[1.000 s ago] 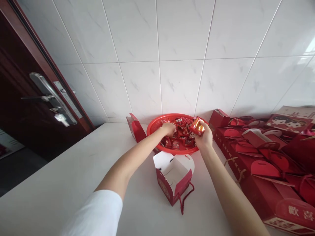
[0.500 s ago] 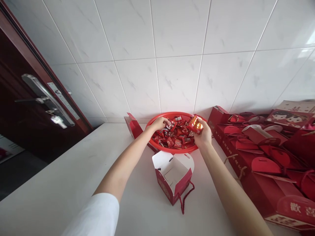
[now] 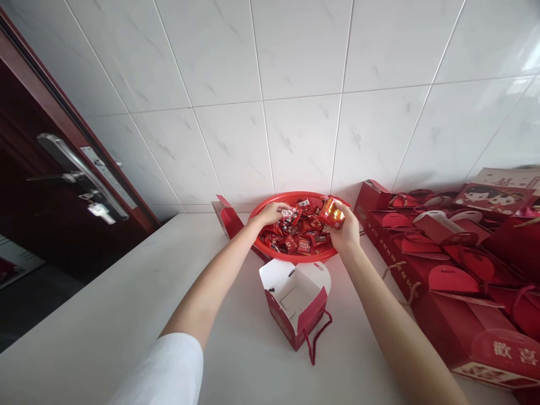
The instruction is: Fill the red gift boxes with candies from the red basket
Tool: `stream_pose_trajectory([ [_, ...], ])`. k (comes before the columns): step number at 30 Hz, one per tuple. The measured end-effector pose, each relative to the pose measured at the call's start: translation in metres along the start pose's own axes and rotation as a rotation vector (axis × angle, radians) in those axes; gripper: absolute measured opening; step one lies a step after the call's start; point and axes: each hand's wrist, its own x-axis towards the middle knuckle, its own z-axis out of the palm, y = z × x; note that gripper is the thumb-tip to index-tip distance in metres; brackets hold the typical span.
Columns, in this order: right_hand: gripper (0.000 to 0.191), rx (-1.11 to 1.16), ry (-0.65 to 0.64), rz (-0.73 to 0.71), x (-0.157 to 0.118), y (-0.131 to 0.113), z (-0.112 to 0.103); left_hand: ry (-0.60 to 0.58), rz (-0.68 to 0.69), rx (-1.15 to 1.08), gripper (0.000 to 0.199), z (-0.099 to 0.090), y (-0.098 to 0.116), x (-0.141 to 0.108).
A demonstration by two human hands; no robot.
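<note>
A round red basket (image 3: 291, 259) full of red-wrapped sweets (image 3: 304, 245) stands against the tiled wall. Over its left part, my left hand (image 3: 272, 214) pinches a red and white wrapped sweet (image 3: 287, 214). My right hand (image 3: 346, 229) holds a shiny red and gold packet (image 3: 332, 211) above the basket's right side. In front of the basket sits an open red box (image 3: 291, 309) with a white inside, its lid flaps up and a dark red cord (image 3: 313, 349) hanging from its right side.
Many red gift boxes (image 3: 455, 320) crowd the right side of the white table (image 3: 105, 315). Another red box (image 3: 228, 216) leans beside the basket's left edge. A dark red door (image 3: 25, 140) with a metal handle is at the far left.
My left hand's fingers have closed on a sweet that now shows its white print. My right hand and its packet have shifted slightly left. The view has moved a little.
</note>
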Motion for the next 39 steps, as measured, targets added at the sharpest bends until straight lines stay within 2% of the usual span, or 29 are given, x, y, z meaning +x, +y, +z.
stream_pose_trajectory([
  [10,0.01,0.0,-0.058,0.026,-0.001,-0.001,0.0,-0.051,0.11,-0.175,0.016,0.0,0.015,-0.007],
  [15,0.006,-0.008,-0.095,0.099,0.001,-0.004,0.0,-0.005,0.147,-0.234,0.031,0.001,0.027,-0.012],
  [20,0.008,-0.03,-0.205,0.183,-0.001,-0.009,0.0,0.045,0.189,-0.326,0.055,0.006,0.048,-0.032],
  [25,0.013,-0.046,-0.317,0.218,-0.001,-0.01,-0.004,0.049,0.234,-0.54,0.054,0.012,0.065,-0.058],
  [30,0.019,-0.063,-0.41,0.234,-0.002,-0.012,-0.007,0.114,0.224,-0.651,0.05,0.015,0.066,-0.074],
  [35,0.031,-0.105,-0.6,0.213,-0.006,-0.016,-0.008,0.164,0.212,-0.72,0.049,0.016,0.069,-0.087],
  [39,0.033,-0.156,-0.626,0.205,-0.006,-0.017,-0.009,0.209,0.187,-0.749,0.057,0.016,0.072,-0.098],
])
